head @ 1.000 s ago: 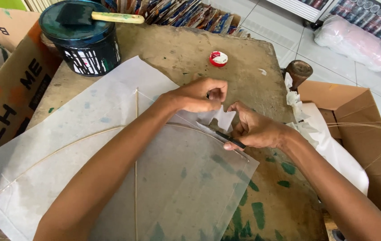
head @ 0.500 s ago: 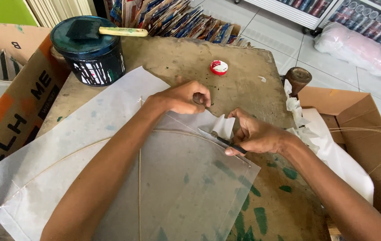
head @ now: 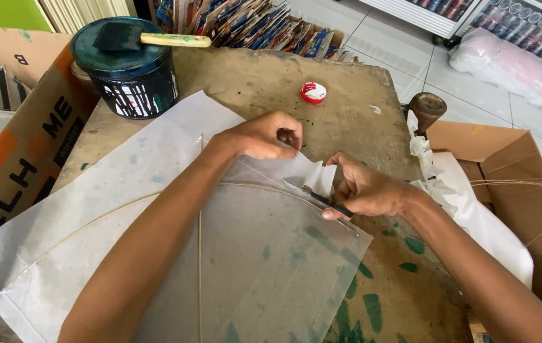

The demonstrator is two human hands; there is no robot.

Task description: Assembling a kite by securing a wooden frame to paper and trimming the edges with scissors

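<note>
A thin white paper sheet [head: 125, 209] with slender bamboo sticks on it, one straight and one bowed, lies on a worn wooden table [head: 264, 82]. My left hand [head: 261, 134] pinches the sheet's upper edge. My right hand [head: 363, 190] holds small black scissors [head: 322, 198] whose blades touch a folded paper flap [head: 315, 174] at the sheet's right edge.
A dark paint can [head: 126, 73] with a foam brush laid on its lid stands at the table's back left. A small red-and-white cap [head: 313, 93] lies behind my hands. Cardboard boxes flank the table: left [head: 17, 146], right [head: 506, 165]. White paper scraps [head: 430, 165] hang off the right edge.
Both hands have drifted slightly apart along the sheet's edge, and the scissors now sit at the paper flap. The view has shifted a little.
</note>
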